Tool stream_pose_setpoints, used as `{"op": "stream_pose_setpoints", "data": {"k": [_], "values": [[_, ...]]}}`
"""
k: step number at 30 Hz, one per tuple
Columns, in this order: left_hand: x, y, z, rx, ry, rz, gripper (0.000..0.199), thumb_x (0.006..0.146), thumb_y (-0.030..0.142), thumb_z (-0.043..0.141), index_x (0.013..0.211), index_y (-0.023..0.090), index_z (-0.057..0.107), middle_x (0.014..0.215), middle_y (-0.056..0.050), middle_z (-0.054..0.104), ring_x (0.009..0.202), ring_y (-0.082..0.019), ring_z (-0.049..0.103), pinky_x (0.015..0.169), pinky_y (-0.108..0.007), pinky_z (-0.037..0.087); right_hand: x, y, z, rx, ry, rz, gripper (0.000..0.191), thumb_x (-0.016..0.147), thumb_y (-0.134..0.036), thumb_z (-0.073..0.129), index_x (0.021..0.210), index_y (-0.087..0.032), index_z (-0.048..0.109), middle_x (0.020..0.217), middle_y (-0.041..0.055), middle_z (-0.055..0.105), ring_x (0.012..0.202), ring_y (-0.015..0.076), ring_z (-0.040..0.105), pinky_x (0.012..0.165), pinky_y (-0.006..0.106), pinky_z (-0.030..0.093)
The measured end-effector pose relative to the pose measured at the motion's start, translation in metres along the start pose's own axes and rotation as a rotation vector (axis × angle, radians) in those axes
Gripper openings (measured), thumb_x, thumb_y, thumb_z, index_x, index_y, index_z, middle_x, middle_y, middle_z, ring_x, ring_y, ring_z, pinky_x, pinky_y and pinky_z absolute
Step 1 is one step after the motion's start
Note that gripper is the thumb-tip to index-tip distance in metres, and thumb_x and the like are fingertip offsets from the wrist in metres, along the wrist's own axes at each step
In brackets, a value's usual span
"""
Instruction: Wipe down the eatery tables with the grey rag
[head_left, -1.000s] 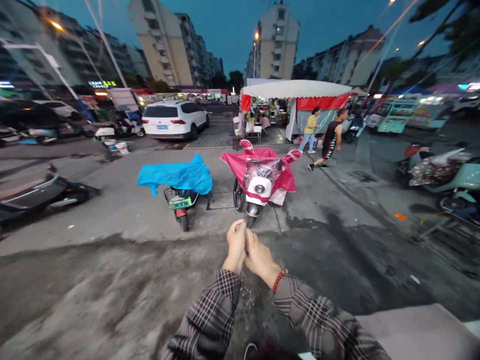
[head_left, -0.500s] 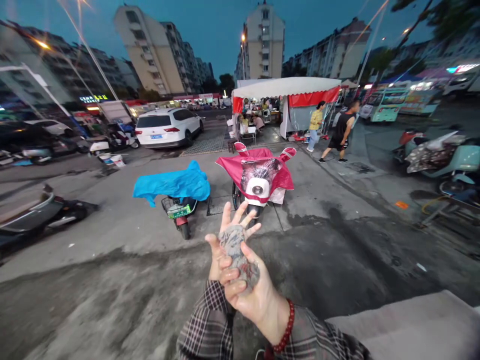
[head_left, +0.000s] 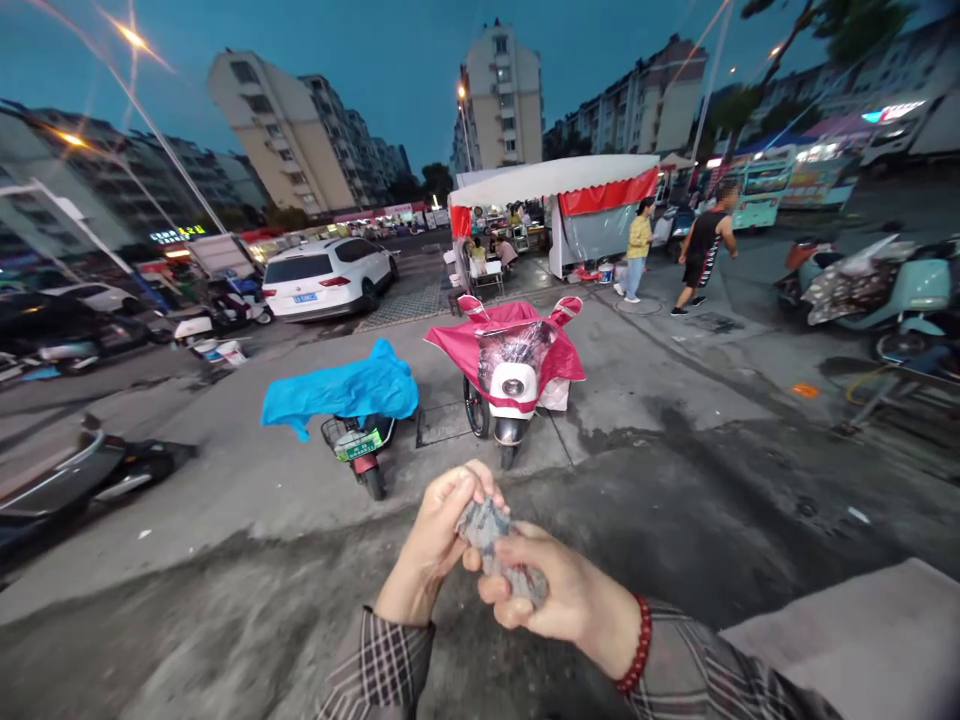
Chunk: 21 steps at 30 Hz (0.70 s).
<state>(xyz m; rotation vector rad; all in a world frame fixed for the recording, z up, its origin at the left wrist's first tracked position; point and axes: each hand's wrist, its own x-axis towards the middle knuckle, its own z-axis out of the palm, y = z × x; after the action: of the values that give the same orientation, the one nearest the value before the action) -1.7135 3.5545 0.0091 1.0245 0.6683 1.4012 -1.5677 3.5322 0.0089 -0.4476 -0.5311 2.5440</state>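
Observation:
A crumpled, damp-looking grey cloth (head_left: pixel 486 527) is held between my hands in front of my body. My left hand (head_left: pixel 442 515) is closed on its upper end, with bent fingertips pinching the edge. Around the lower end, my right hand (head_left: pixel 553 578) is wrapped, its thumb lying across the top. Part of the cloth is hidden inside the right fist. A red bead bracelet (head_left: pixel 639 648) circles my right wrist, and both arms wear plaid sleeves.
Ahead stand a scooter with a pink cover (head_left: pixel 513 375) and another under a blue cover (head_left: pixel 345 388). A pale flat surface (head_left: pixel 862 640) lies at the lower right. Farther off are a white car (head_left: pixel 330 277), a stall tent (head_left: pixel 555 185) and two walking people (head_left: pixel 701 250).
My left hand was spread open behind the cloth; now its fingers are closed on the upper end. The right hand has moved rightward, still gripping. The person in black has walked on.

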Motion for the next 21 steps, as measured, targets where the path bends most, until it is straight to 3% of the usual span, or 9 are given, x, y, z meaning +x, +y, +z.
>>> {"op": "stream_pose_setpoints", "data": {"k": [6, 11, 15, 18, 21], "values": [[0.025, -0.032, -0.005, 0.151, 0.216, -0.102, 0.036, 0.080, 0.047, 0.066, 0.063, 0.019, 0.052, 0.062, 0.001, 0.060, 0.056, -0.014, 0.060, 0.054, -0.026, 0.049, 0.031, -0.016, -0.020, -0.494, 0.332, 0.010, 0.030, 0.060, -0.019, 0.076, 0.081, -0.018, 0.053, 0.057, -0.0087, 0.050, 0.040, 0.0040, 0.046, 0.036, 0.013, 0.020], [0.049, -0.071, -0.012, 0.383, 0.356, -0.034, 0.043, 0.077, 0.058, 0.062, 0.061, 0.020, 0.050, 0.054, 0.002, 0.057, 0.050, -0.014, 0.057, 0.052, -0.025, 0.046, 0.053, -0.020, -0.056, -0.765, 0.461, -0.045, 0.023, 0.061, -0.013, 0.063, 0.080, -0.019, 0.052, 0.052, -0.0108, 0.047, 0.036, 0.0046, 0.042, 0.035, 0.013, 0.025], [0.064, -0.094, -0.011, 0.563, 0.436, 0.012, 0.041, 0.081, 0.056, 0.055, 0.059, 0.021, 0.050, 0.049, 0.002, 0.056, 0.046, -0.014, 0.055, 0.050, -0.025, 0.043, 0.065, -0.022, -0.087, -1.020, 0.549, -0.116, 0.017, 0.064, -0.013, 0.058, 0.080, -0.019, 0.055, 0.046, -0.0099, 0.045, 0.036, 0.0067, 0.042, 0.036, 0.016, 0.029], [0.071, -0.111, -0.008, 0.620, 0.496, 0.031, 0.039, 0.081, 0.050, 0.055, 0.056, 0.022, 0.049, 0.047, 0.002, 0.054, 0.047, -0.014, 0.053, 0.052, -0.025, 0.041, 0.070, -0.027, -0.109, -1.222, 0.585, -0.202, 0.015, 0.067, -0.016, 0.062, 0.081, -0.018, 0.059, 0.051, -0.0047, 0.055, 0.045, 0.0110, 0.052, 0.044, 0.020, 0.037], [0.076, -0.131, -0.006, 0.661, 0.572, 0.049, 0.038, 0.080, 0.047, 0.057, 0.053, 0.021, 0.049, 0.049, 0.003, 0.052, 0.050, -0.014, 0.050, 0.054, -0.025, 0.038, 0.070, -0.034, -0.129, -1.322, 0.598, -0.277, 0.020, 0.066, -0.017, 0.067, 0.086, -0.017, 0.062, 0.077, 0.0045, 0.070, 0.070, 0.0168, 0.064, 0.057, 0.023, 0.043]]}}
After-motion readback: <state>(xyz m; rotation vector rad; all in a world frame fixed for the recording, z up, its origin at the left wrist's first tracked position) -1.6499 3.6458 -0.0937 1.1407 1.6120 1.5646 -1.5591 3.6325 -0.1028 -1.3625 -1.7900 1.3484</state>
